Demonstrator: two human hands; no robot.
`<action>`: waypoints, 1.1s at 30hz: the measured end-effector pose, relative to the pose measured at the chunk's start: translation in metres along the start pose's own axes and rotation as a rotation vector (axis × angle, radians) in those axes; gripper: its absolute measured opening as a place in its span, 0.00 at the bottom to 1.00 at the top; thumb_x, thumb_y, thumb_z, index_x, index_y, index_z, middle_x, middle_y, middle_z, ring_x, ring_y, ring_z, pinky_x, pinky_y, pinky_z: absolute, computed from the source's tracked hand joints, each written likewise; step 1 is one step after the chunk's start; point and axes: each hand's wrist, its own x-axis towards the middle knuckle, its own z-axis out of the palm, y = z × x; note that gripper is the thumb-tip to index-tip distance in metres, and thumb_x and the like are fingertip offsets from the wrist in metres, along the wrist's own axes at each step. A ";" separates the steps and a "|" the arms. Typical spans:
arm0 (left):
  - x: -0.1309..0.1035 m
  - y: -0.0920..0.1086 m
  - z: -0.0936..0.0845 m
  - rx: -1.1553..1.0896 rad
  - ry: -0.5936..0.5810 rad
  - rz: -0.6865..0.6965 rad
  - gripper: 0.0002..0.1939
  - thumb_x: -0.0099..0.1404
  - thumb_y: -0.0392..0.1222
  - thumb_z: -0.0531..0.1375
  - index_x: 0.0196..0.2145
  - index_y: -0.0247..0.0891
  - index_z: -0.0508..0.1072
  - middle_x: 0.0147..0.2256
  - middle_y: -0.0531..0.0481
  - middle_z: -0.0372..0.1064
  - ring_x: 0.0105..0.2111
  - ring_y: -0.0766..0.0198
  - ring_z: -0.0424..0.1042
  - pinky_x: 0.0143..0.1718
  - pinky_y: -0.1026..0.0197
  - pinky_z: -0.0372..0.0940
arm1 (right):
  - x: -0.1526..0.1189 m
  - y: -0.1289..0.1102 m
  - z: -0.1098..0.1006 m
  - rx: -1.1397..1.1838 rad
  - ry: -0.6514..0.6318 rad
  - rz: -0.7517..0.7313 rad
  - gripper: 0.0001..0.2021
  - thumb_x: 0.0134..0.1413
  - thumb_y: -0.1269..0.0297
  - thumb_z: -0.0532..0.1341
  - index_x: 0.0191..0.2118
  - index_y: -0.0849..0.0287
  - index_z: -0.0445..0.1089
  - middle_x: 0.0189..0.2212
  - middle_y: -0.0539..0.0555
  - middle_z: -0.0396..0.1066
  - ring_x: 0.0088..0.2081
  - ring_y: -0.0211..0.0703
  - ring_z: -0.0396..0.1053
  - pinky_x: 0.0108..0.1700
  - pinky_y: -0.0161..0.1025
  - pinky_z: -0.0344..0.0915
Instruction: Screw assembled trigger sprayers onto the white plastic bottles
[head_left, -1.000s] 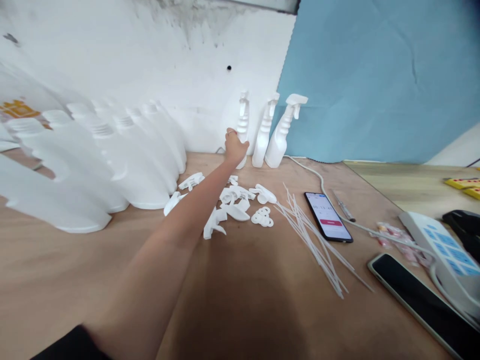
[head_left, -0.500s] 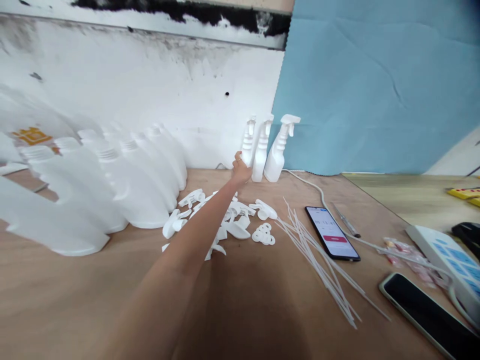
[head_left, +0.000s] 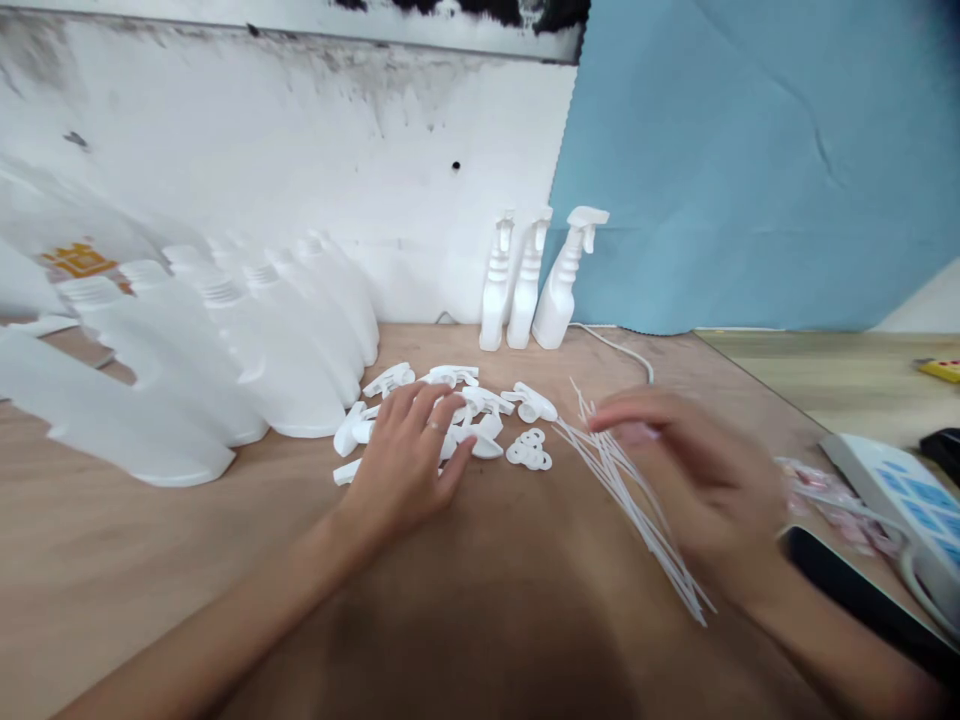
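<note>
My left hand [head_left: 412, 450], a ring on one finger, reaches over a pile of white trigger spray heads [head_left: 487, 402]. Its thumb stands apart from the fingers, and the fingertips are over the heads; no head is visibly lifted. Blurred by motion, my right hand [head_left: 690, 480] hovers at the bundle of thin white dip tubes [head_left: 637, 515], fingers pointing left; whether it grips a tube does not show. Between the hands lies a small heap of white ring gaskets [head_left: 529, 452]. Three white spray bottles [head_left: 556, 305] with trigger heads stand upright against the wall.
Several white bottles without heads [head_left: 292, 370] stand at the left, one lying tilted in front [head_left: 150, 440]. At the right are a dark phone [head_left: 862, 590], a white power strip [head_left: 911, 500], pink-red wrapped packets [head_left: 847, 505] and a white cable [head_left: 619, 347].
My left hand has let go of the leftmost spray bottle and come back to the pile of heads. My right hand has entered from the right, covering the lit phone.
</note>
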 end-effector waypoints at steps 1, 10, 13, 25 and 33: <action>-0.013 -0.001 -0.001 0.094 -0.028 0.004 0.18 0.68 0.48 0.58 0.54 0.44 0.65 0.54 0.40 0.66 0.58 0.42 0.62 0.61 0.36 0.54 | -0.006 0.008 0.011 -0.003 -0.043 -0.013 0.08 0.67 0.71 0.55 0.42 0.56 0.71 0.37 0.53 0.74 0.40 0.44 0.72 0.43 0.42 0.71; -0.048 -0.017 0.017 0.223 -0.139 -0.008 0.29 0.66 0.47 0.62 0.60 0.40 0.59 0.56 0.37 0.67 0.55 0.42 0.64 0.56 0.39 0.61 | -0.050 0.063 0.068 -0.247 -0.427 -0.090 0.13 0.62 0.75 0.55 0.49 0.58 0.69 0.56 0.61 0.67 0.58 0.58 0.62 0.57 0.59 0.64; -0.050 -0.018 0.015 0.197 -0.118 0.050 0.23 0.67 0.40 0.58 0.59 0.42 0.61 0.54 0.39 0.69 0.54 0.43 0.66 0.54 0.39 0.62 | -0.052 0.065 0.066 -0.276 -0.439 -0.113 0.12 0.62 0.75 0.55 0.47 0.57 0.70 0.57 0.61 0.67 0.60 0.59 0.60 0.58 0.61 0.64; -0.060 -0.014 0.010 -0.398 -0.087 -0.088 0.09 0.71 0.38 0.57 0.47 0.50 0.67 0.46 0.52 0.73 0.43 0.62 0.75 0.43 0.58 0.71 | -0.055 0.068 0.067 -0.222 -0.316 -0.103 0.21 0.63 0.76 0.54 0.60 0.55 0.65 0.54 0.58 0.72 0.58 0.54 0.65 0.58 0.58 0.64; -0.062 -0.010 0.010 -0.488 -0.250 -0.039 0.09 0.72 0.38 0.54 0.47 0.49 0.66 0.49 0.50 0.72 0.46 0.61 0.74 0.45 0.56 0.71 | -0.052 0.070 0.063 -0.186 -0.223 -0.079 0.20 0.63 0.77 0.54 0.55 0.54 0.71 0.51 0.57 0.75 0.53 0.53 0.70 0.54 0.57 0.67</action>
